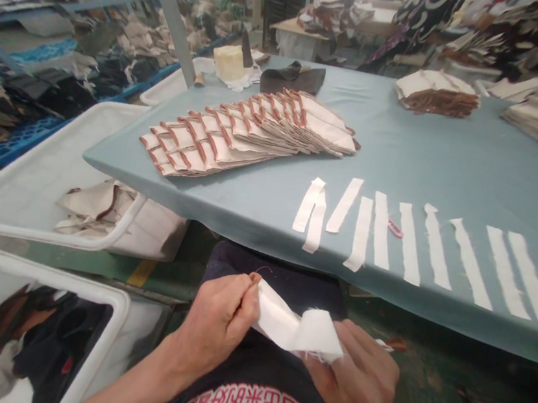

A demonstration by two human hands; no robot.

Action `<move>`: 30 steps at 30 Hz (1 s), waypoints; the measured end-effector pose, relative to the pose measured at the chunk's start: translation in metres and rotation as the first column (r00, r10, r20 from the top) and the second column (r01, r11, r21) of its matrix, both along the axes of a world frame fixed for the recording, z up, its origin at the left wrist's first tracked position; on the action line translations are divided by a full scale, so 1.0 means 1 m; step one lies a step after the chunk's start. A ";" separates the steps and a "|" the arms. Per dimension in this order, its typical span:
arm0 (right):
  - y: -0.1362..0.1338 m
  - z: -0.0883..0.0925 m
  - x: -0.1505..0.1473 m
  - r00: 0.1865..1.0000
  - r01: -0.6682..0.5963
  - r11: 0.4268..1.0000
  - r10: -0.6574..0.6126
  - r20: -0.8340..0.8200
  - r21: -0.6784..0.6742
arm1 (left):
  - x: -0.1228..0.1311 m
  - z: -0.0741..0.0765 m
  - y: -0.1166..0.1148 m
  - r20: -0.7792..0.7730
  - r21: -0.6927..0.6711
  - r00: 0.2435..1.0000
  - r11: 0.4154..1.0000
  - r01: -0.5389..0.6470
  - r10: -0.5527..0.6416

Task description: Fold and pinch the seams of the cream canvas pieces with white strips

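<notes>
Between my two hands, in front of my body, a white fabric strip (pixel 278 320) is stretched, with a frayed, folded-over flap near its right end. My left hand (pixel 223 310) pinches the strip's left end, where a bit of brown edging shows at the fingertips. Closed around the other end is my right hand (pixel 360 373); a small white and brown end pokes out beyond its knuckles. On the table edge ahead, several white strips (pixel 376 231) lie in a row, and a small pink tool (pixel 396 228) rests among them.
A fanned stack of cream pieces with brown edges (pixel 258 128) lies on the blue-green table (pixel 373 149). More stacks (pixel 437 91) sit farther back, near a dark cloth (pixel 291 79). White bins (pixel 97 242) holding fabric stand at left.
</notes>
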State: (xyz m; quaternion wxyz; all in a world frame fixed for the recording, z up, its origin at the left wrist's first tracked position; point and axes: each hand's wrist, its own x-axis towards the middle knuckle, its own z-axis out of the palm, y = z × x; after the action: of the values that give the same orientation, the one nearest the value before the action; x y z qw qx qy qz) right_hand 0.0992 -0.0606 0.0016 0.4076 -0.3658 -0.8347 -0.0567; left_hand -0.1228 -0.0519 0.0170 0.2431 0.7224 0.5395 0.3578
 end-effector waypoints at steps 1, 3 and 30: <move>0.001 0.000 -0.003 1.000 0.013 1.000 -0.013 0.006 0.006 | -0.001 -0.004 0.002 0.001 0.000 1.000 1.000 -0.024 0.024; 0.004 -0.002 -0.010 0.999 0.044 0.999 -0.045 0.011 0.005 | -0.003 -0.008 0.005 0.015 -0.013 0.998 0.998 -0.056 0.056; 0.011 0.002 -0.037 0.991 0.112 0.915 -0.129 -0.019 -0.387 | -0.017 -0.017 0.010 0.321 -0.333 0.897 0.923 -0.193 0.304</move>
State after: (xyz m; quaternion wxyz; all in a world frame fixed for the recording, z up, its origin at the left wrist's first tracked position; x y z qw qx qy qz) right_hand 0.0619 -0.0501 0.0032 0.3417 -0.4906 -0.7963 0.0916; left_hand -0.1394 -0.0419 -0.0001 0.3954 0.5229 0.6202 0.4308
